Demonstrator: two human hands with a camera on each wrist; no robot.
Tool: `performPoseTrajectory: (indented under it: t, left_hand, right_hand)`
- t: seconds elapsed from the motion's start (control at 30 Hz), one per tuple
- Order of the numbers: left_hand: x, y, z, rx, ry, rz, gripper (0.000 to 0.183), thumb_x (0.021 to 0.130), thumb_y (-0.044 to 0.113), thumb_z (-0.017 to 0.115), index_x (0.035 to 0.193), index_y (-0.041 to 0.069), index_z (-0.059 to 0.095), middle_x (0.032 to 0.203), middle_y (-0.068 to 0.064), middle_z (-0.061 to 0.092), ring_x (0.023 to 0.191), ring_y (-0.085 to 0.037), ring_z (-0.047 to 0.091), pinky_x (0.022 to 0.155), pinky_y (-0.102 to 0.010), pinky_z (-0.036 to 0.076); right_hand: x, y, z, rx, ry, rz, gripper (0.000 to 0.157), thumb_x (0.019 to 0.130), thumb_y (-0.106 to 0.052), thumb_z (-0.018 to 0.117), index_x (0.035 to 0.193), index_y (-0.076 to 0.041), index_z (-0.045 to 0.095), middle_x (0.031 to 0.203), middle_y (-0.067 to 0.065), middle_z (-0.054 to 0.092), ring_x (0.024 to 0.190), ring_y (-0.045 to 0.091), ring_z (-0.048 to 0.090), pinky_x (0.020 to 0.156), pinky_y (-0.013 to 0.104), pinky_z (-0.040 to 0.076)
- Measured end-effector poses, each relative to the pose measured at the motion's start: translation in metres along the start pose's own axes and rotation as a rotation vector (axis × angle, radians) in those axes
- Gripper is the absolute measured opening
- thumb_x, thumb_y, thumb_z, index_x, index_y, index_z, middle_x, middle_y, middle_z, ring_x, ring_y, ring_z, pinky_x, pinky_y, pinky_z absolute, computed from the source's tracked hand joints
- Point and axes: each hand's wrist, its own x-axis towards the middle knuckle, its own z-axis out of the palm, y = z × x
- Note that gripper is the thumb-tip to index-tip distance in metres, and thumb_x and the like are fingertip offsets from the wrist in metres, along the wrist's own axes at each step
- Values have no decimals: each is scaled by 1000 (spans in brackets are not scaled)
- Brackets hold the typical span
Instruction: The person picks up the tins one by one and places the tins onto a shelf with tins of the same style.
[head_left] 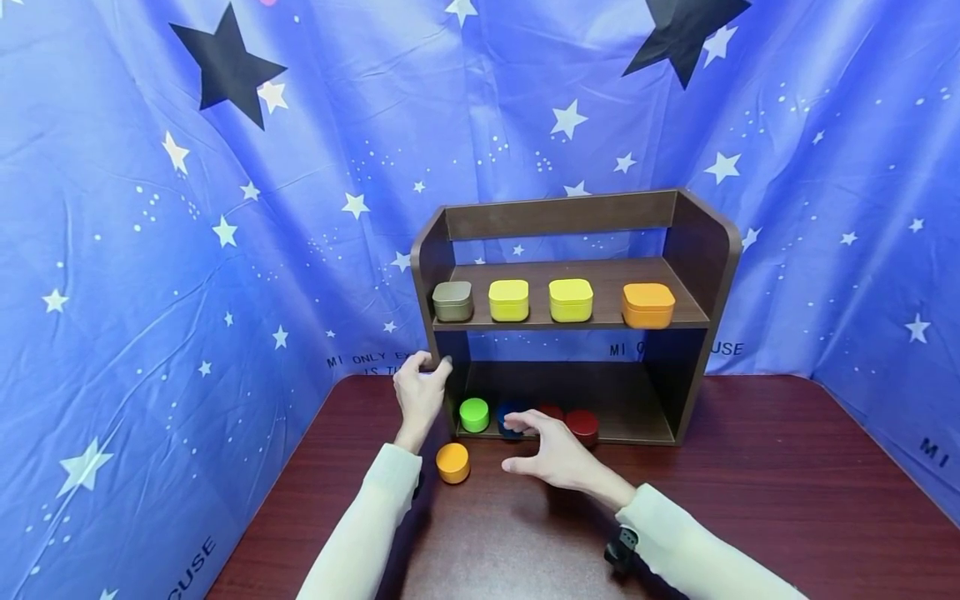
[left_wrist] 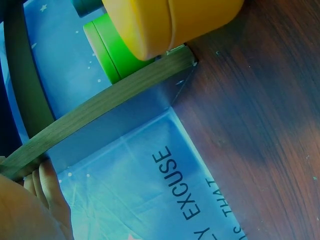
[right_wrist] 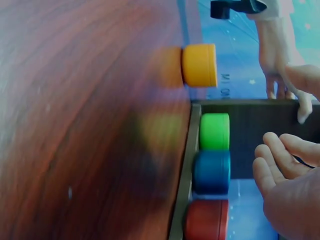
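Note:
My left hand (head_left: pixel 418 393) grips the left side panel (left_wrist: pixel 110 102) of a dark brown two-tier shelf (head_left: pixel 558 218), thumb on the inner face and fingers outside. In front of the lower tier, my right hand (head_left: pixel 561 457) hovers with spread, relaxed fingers and holds nothing. It partly covers a round blue tin (right_wrist: pixel 212 172) in the head view. Left of that tin stands a green one (head_left: pixel 474 415); to its right are two dark red tins (head_left: pixel 582 427), one partly hidden. A round orange tin (head_left: pixel 453 463) stands on the table before the shelf's left corner.
Along the upper tier's front edge sit a grey-brown square tin (head_left: pixel 453 302), two yellow square tins (head_left: pixel 509 301) and an orange square tin (head_left: pixel 648 306). The shelf stands on a reddish-brown table (head_left: pixel 787 467). A blue star-patterned curtain (head_left: pixel 315 167) hangs behind and at both sides.

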Motion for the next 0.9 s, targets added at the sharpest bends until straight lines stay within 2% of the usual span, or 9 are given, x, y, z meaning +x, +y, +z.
performPoseTrajectory:
  t: [0.13,0.37,0.67,0.9]
  left_hand:
    - [0,1,-1,6,1,-2,21,87,24,84,80,7,73,86,-16,77,83,-34,69,80,-37,47]
    - [0,2,-1,8,-6,-4,19,88,23,84,80,8,75,88,-15,78,85,-33,70,81,-38,48]
    - [0,2,-1,11,-5,-12,20,87,24,84,81,8,75,86,-15,77,83,-33,71,80,-40,49]
    - [-1,3,-2,6,-15,-27,19,88,26,84,83,9,76,89,-15,77,84,-31,70,82,-42,50]
  right_hand:
    - [5,-2,12,19,-17,-15,64,88,-27,89,140,2,67,135,20,74,121,42,69,108,47,57]
    - [12,-3,30,40,-47,-23,65,87,-24,90,139,6,66,133,22,75,119,42,69,107,49,57]
    - [20,-4,50,50,-96,8,67,85,-21,91,139,8,65,132,21,74,119,42,69,108,47,57]
    - [25,-1,61,60,-95,3,66,84,-18,92,137,10,65,129,21,74,116,40,69,108,47,57]
